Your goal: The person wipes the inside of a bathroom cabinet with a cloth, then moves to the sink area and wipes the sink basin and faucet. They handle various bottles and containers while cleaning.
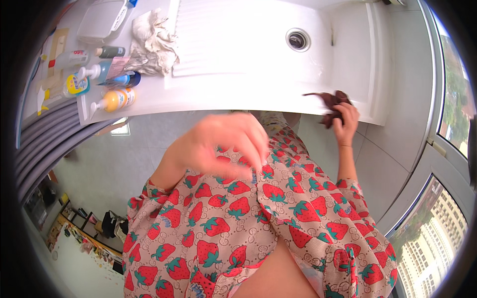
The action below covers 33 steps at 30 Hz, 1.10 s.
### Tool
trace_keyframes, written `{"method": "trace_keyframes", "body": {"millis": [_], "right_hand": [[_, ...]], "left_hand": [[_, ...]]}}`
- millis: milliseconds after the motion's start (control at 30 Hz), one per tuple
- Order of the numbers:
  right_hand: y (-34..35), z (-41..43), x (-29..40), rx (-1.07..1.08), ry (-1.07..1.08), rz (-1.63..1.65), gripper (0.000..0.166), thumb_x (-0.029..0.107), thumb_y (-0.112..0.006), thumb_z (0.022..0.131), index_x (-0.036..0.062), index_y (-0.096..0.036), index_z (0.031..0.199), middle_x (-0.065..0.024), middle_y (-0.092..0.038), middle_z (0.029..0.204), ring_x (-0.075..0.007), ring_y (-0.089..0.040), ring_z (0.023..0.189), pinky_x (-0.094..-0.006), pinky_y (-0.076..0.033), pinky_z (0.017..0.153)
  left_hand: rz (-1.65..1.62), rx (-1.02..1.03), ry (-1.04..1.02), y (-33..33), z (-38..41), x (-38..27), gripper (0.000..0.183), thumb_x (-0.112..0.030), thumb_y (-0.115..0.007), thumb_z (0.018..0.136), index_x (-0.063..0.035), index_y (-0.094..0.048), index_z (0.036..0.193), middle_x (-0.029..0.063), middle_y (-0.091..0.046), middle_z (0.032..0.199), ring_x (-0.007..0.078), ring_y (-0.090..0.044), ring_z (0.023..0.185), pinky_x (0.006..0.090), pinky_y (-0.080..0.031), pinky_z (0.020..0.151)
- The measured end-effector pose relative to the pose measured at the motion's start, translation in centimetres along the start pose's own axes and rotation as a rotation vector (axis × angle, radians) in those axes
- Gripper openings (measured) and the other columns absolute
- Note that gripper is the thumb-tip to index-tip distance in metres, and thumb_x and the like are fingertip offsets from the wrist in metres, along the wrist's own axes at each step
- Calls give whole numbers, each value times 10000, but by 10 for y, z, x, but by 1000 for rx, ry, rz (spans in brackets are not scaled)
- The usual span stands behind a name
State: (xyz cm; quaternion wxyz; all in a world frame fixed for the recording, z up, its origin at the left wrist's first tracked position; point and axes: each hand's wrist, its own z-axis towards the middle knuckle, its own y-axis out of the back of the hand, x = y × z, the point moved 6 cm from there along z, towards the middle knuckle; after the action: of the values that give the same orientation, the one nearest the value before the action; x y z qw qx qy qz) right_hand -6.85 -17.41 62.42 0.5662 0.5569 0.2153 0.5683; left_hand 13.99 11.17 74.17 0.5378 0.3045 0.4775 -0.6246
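Note:
My right hand (348, 121) grips a crumpled dark brown cloth (333, 106) at the front rim of a white sink (242, 91), towards the picture's right. One thin end of the cloth trails to the left over the rim. My left hand (227, 147) hangs in front of my chest, blurred, with its fingers curled and apart from the thumb; I see nothing in it. A round metal drain (298, 40) lies in the sink's floor, beyond the brown cloth.
A wrinkled off-white rag (152, 44) lies at the ribbed board's left edge. Left of it stand or lie a yellow pump bottle (119, 100), a spray bottle (76, 85), several other bottles and a clear plastic box (102, 20). A window (456, 97) borders the right side.

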Motion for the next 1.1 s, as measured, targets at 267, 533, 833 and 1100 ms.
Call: {"method": "trace_keyframes", "body": {"millis": [267, 533, 833, 1100], "right_hand": [[43, -10, -89, -19, -122, -206, 221, 63, -477, 711, 61, -596, 897, -89, -577, 1095, -300, -503, 1066, -426, -351, 956], [73, 2, -99, -100, -196, -199, 292, 0, -514, 743, 37, -617, 1013, -121, -556, 1218, -336, -480, 1154, -434, -380, 995], [153, 128, -47, 177, -48, -154, 639, 53, -663, 715, 139, -486, 1323, -166, -366, 1421, -369, -330, 1304, -463, -355, 1030], [241, 128, 208, 421, 1238, 1487, 123, 88, -545, 891, 43, -657, 912, -117, -621, 999, -197, -544, 682, -266, -414, 515]], "left_hand": [[-212, 323, -245, -60, 80, -56, 78, -25, -669, 794, -28, -665, 872, 268, -502, 1276, 436, -453, 1164, 505, -475, 889], [-187, 571, 5, -109, 153, -63, 514, -126, -723, 779, -18, -468, 1213, 253, -328, 1406, 321, -461, 1208, 383, -420, 957], [301, 352, -405, -114, 177, -106, 88, -89, -683, 798, -44, -608, 797, 119, -591, 953, 307, -516, 915, 387, -491, 686], [-126, 556, -288, -140, 159, -118, 129, -70, -551, 913, 29, -626, 882, 113, -601, 874, 251, -601, 749, 317, -508, 608]]}}
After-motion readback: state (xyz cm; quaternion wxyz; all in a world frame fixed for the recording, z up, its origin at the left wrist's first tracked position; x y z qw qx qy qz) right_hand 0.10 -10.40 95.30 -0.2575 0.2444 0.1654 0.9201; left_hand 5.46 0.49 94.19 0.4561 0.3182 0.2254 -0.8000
